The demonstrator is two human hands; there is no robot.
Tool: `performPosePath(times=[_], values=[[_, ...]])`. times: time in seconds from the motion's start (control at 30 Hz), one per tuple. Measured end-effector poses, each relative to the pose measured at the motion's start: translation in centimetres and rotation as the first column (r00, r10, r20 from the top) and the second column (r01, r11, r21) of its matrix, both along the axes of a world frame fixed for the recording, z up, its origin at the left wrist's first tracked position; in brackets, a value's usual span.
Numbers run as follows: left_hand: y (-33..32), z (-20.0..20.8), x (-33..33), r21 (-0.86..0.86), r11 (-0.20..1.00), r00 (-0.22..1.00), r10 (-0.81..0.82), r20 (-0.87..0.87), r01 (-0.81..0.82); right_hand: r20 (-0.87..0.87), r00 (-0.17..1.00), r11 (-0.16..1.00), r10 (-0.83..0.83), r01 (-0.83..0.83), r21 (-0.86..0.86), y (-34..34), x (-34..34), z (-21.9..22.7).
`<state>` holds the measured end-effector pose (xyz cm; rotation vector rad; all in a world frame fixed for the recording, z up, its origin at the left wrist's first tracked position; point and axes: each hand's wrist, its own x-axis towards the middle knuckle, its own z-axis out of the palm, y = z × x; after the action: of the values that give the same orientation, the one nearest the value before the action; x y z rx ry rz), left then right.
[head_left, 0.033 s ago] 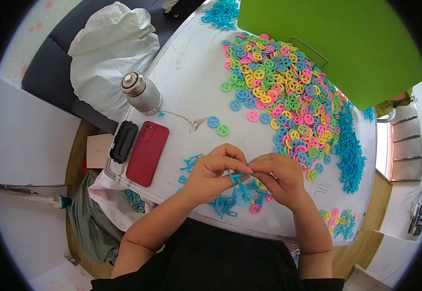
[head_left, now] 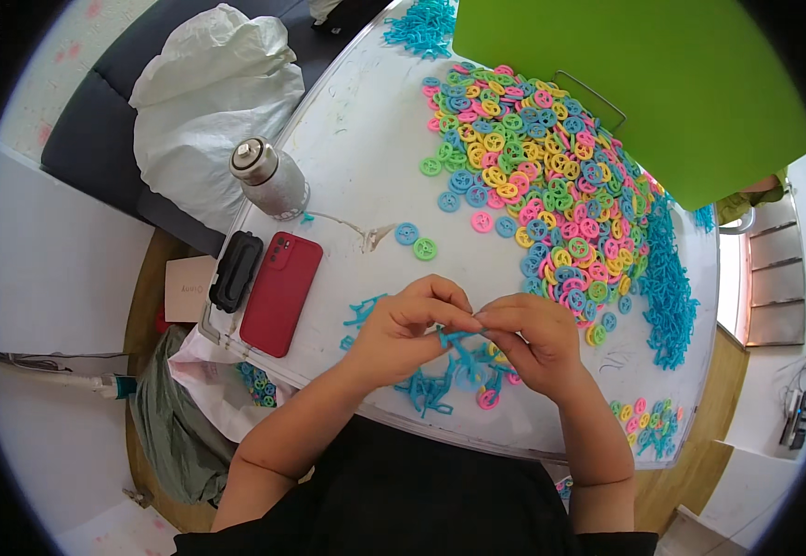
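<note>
The blue piece [head_left: 456, 348], just below frame centre, had tilted slightly; the left hand [head_left: 403, 338] pinched it, the right hand [head_left: 542, 345] pinched something I could not tell. I judged it light, stiff, best held by its stem.

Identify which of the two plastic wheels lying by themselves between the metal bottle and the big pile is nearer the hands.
The green wheel: it lies lower and further right in the picture than the blue wheel, closer to the left hand.
</note>
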<state>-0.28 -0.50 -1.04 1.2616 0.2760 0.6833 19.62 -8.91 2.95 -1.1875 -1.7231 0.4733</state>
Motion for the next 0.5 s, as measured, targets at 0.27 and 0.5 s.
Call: performPosePath(times=[0.27,0.5], values=[[0.0,3.7,-0.4,0.521,0.854,0.926,0.195,-0.324,0.003,0.002,0.997,0.960,-0.078,0.075,-0.268,-0.7,0.4,-0.6],[-0.5,2.0,0.0,0.293,0.940,0.894,0.274,-0.355,-0.172,0.517,0.747,0.901,-0.418,0.412,0.133,3.2,3.4,-0.9]])
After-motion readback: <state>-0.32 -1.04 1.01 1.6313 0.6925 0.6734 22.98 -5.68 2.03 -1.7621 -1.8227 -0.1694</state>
